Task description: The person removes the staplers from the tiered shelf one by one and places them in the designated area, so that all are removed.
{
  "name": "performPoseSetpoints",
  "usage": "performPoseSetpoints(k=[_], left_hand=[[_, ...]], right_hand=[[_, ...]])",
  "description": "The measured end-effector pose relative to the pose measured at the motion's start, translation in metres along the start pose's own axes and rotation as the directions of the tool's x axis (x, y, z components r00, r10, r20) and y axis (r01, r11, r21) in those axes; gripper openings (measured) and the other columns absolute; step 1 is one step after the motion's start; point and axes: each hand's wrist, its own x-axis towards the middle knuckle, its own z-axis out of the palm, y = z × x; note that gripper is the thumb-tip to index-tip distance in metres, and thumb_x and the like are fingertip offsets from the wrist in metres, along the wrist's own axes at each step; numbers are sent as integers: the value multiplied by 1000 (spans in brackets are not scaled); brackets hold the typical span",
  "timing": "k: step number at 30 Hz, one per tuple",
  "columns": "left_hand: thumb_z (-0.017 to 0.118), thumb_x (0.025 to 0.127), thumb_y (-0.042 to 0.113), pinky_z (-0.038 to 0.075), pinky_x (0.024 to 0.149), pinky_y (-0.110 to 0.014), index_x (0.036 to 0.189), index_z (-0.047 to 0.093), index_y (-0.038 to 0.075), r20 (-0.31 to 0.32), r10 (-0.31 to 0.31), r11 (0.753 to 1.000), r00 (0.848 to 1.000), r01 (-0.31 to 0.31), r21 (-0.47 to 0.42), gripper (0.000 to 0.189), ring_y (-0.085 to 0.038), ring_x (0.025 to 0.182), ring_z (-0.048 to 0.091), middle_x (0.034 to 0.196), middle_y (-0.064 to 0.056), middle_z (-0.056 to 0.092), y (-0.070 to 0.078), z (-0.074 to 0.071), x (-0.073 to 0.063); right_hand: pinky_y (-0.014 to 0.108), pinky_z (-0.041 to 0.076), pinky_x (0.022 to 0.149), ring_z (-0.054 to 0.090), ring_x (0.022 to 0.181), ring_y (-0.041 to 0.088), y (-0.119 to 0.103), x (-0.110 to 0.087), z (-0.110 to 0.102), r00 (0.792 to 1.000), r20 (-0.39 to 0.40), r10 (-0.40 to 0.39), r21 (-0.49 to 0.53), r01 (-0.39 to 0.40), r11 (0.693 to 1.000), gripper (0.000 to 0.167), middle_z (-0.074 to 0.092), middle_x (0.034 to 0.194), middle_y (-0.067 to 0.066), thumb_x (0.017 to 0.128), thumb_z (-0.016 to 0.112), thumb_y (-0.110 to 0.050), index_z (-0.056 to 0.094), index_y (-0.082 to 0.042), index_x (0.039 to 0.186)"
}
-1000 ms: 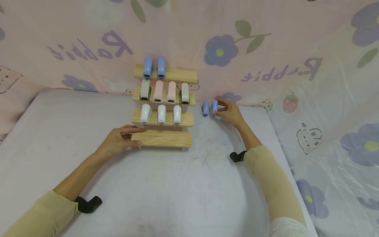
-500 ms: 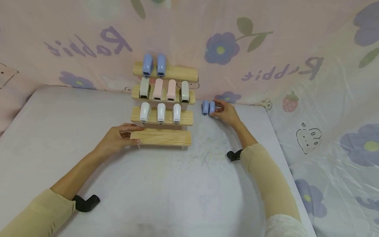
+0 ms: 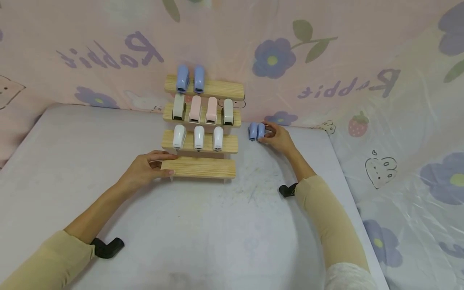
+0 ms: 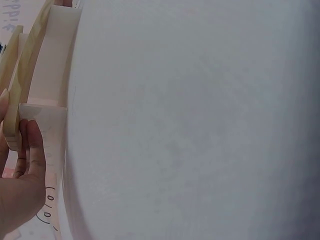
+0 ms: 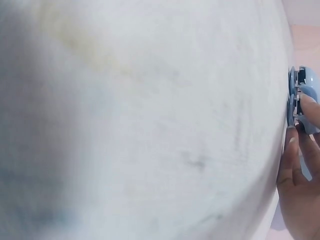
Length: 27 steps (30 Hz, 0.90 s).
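Observation:
In the head view my left hand [image 3: 139,171] grips the left end of the lowest wooden board [image 3: 203,167] of a stepped rack. The left wrist view shows its thumb and fingers on opposite faces of that board [image 4: 25,75]. At the rack's right, my right hand [image 3: 280,139] pinches a small blue stapler [image 3: 261,131] that stands on the table. A second blue stapler [image 3: 252,131] stands close beside it on the left. Both staplers are partly cut off in the right wrist view, where fingers [image 5: 294,155] wrap the nearer stapler [image 5: 311,125].
On the rack's top board [image 3: 224,89] stand two blue staplers [image 3: 199,78]. The board below carries two grey-green and two pink staplers [image 3: 195,108]. Three white staplers [image 3: 198,137] stand on the third board. A patterned curtain [image 3: 217,32] hangs behind the table [image 3: 217,233].
My right hand has slid its blue stapler left, up beside the other blue one, then stayed there. The left hand keeps its grip on the board.

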Motion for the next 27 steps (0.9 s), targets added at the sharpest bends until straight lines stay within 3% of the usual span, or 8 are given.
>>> performPoseSetpoints(k=[5,10,15,21,27], left_hand=[[82,84,26,39,101,-36,132,65,11,-9,2,1000,1000,-2,19,53,-26,130,39,142,-8,51,0,0,0],[81,85,27,39,94,-27,133,65,12,-12,0,1000,1000,1,29,53,-23,122,41,143,-8,50,0,1,0],[81,85,25,40,97,-32,133,65,11,-10,0,999,1000,0,32,53,-25,126,40,143,-9,50,0,0,0],[81,85,25,40,93,-26,133,65,10,-7,6,999,1000,-6,37,53,-24,123,40,142,-10,51,0,0,1],[81,85,26,39,97,-25,132,66,11,-9,8,1000,1000,-8,29,52,-24,128,40,143,-8,51,0,0,0]], right_hand=[[25,50,83,62,108,31,5,1,-2,1000,-7,-3,-41,2,999,72,49,148,12,87,78,-12,44,-12,150],[20,48,72,64,92,17,3,-3,-5,999,-55,-3,-63,0,998,68,52,147,3,87,78,-16,48,-15,148],[18,48,66,63,79,4,2,-6,-8,995,-87,-48,1,48,999,60,55,144,3,89,76,-12,53,-14,144],[18,45,60,60,74,9,-4,-11,-12,985,-130,-117,-32,114,993,57,59,139,5,88,77,-15,57,-12,141],[22,44,60,60,81,18,-13,-15,-16,977,-156,-148,-29,145,989,53,61,137,1,89,77,-18,59,-15,138]])
